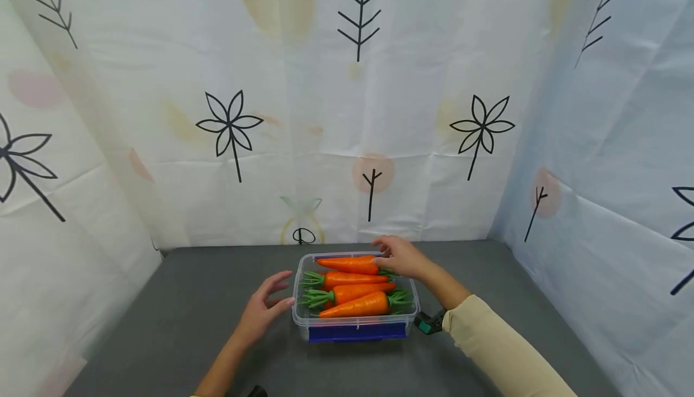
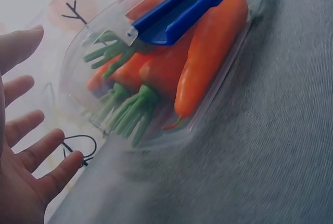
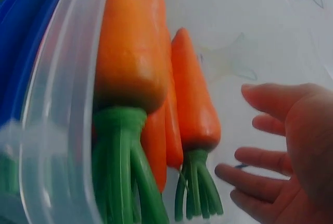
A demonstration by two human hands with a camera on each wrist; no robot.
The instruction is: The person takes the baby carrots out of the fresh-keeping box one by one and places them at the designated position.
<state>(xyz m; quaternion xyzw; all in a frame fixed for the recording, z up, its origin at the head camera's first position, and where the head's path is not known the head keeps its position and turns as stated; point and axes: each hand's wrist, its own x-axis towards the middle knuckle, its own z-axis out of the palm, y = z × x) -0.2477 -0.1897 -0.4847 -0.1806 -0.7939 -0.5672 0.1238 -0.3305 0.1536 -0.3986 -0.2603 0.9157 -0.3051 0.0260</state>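
A clear plastic box with blue latches holds several orange carrots with green stem ends. The front carrot has its stems to the right, and the rearmost carrot lies along the far side. My left hand hovers at the box's left side, fingers spread and holding nothing; the left wrist view shows the same hand apart from the box. Over the far right corner is my right hand, near the rearmost carrot. In the right wrist view, that hand has relaxed fingers, with a gap to the carrot.
The box stands on a dark grey table. White patterned sheets rise behind and on both sides of it. A dark device with a green patch sits at the right wrist, beside the cream sleeve.
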